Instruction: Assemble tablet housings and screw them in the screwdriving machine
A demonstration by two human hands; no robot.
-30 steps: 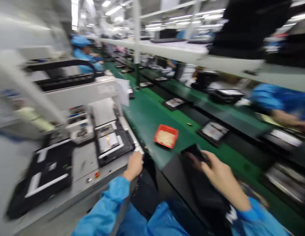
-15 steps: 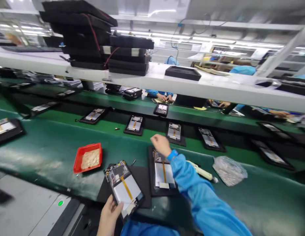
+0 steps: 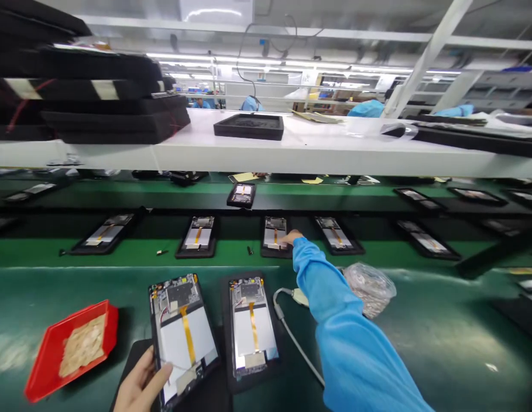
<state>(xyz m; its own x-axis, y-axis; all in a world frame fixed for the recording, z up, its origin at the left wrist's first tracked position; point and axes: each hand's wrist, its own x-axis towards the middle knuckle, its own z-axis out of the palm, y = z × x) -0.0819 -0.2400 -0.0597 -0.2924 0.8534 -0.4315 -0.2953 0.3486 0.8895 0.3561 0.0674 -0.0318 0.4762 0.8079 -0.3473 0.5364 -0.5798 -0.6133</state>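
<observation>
My left hand grips the lower left edge of an opened tablet, thumb over its face. The tablet is tilted, with a bare circuit board, a pale battery and an orange ribbon cable showing. Right beside it, another opened tablet lies on a black pad. My right hand reaches out to the belt, its fingers closed at the lower right edge of a third opened tablet. That hand is small in view and its fingertips are partly hidden.
A red tray with beige contents stands at left. A clear plastic bag and a pale cable lie by my right sleeve. Several more tablets sit along the green belt. A white shelf crosses above, bearing black trays.
My right hand has moved forward from above the tablet on the bench to one on the belt. The view has turned right. My left hand still holds its tablet.
</observation>
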